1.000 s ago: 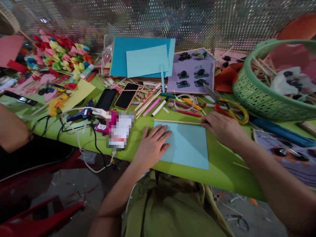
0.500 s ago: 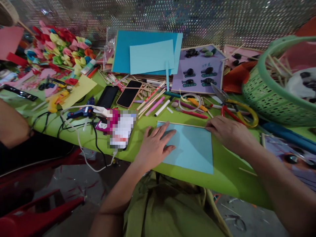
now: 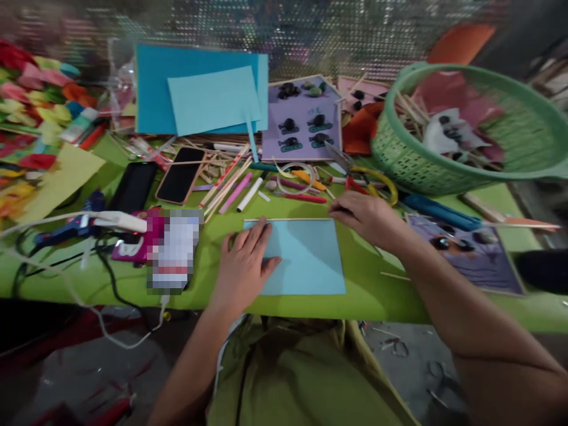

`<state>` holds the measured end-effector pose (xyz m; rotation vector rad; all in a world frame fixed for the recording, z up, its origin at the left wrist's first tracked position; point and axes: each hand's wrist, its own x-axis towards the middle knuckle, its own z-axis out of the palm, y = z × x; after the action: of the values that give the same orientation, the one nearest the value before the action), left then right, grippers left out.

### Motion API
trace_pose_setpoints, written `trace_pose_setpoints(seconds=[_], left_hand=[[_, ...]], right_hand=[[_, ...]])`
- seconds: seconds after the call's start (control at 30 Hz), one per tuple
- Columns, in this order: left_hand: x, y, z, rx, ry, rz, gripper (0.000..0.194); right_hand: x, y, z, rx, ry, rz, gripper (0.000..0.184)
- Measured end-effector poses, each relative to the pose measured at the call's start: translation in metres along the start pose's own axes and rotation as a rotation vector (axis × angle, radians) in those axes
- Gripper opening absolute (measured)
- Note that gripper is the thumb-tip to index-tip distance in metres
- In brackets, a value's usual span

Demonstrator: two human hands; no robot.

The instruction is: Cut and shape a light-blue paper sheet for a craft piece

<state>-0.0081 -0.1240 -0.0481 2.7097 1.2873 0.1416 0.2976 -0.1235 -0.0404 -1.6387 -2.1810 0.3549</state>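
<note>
A light blue paper sheet (image 3: 306, 257) lies on the green table (image 3: 368, 296) right in front of me. My left hand (image 3: 244, 263) rests flat on the sheet's left part, fingers stretched out. A thin wooden stick (image 3: 290, 219) lies along the sheet's far edge. My right hand (image 3: 366, 216) has its fingers pressed together at the right end of that stick, at the sheet's far right corner.
A green plastic basket (image 3: 426, 168) with sticks and paper stands at the right. Scissors (image 3: 364, 174), pens, loose sticks and two phones (image 3: 180, 176) lie behind the sheet. A glue gun (image 3: 66, 228) with cables lies left. Blue sheets (image 3: 199, 89) and a purple picture board (image 3: 302, 118) lie further back.
The stick has come against the sheet's far edge, guided by my right hand. The camera has swung right, shifting everything left in view. My left hand stays flat on the sheet.
</note>
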Motion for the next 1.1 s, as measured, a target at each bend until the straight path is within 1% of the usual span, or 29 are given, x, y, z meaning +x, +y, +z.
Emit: trace_pose_setpoints(seconds=[0.13, 0.2, 0.27, 0.37, 0.47, 0.63, 0.77, 0.9, 1.0, 1.1], left_hand=[[0.002, -0.004, 0.002, 0.007, 0.049, 0.033, 0.057], [0.002, -0.005, 0.002, 0.022, 0.053, 0.039, 0.058], [0.001, -0.005, 0.002, 0.042, 0.047, 0.034, 0.058], [0.001, -0.004, 0.001, 0.067, 0.037, 0.026, 0.059], [0.001, -0.002, 0.0, 0.074, 0.028, 0.023, 0.059], [0.0, 0.001, -0.001, 0.078, 0.002, 0.014, 0.061], [-0.002, 0.003, -0.002, 0.065, -0.023, 0.004, 0.062], [-0.004, 0.004, -0.001, 0.06, -0.032, -0.004, 0.061], [-0.005, 0.004, 0.001, 0.052, -0.027, -0.004, 0.06], [-0.006, 0.004, 0.002, 0.037, -0.021, -0.012, 0.058]], right_hand=[[0.003, 0.004, -0.016, 0.02, 0.077, 0.059, 0.018], [0.003, 0.005, -0.021, 0.03, 0.058, 0.077, 0.015], [0.003, 0.005, -0.022, 0.056, 0.012, 0.069, 0.013], [0.004, 0.003, -0.016, 0.104, -0.036, 0.038, 0.011], [0.004, -0.001, -0.004, 0.141, -0.05, -0.001, 0.012], [0.001, -0.007, 0.013, 0.132, -0.028, -0.009, 0.013], [-0.002, -0.006, 0.019, 0.123, -0.005, 0.001, 0.006], [-0.004, -0.006, 0.025, 0.059, 0.018, 0.007, 0.01], [-0.005, -0.005, 0.026, -0.045, 0.024, 0.005, 0.013], [-0.004, -0.002, 0.022, -0.168, 0.031, 0.061, 0.016]])
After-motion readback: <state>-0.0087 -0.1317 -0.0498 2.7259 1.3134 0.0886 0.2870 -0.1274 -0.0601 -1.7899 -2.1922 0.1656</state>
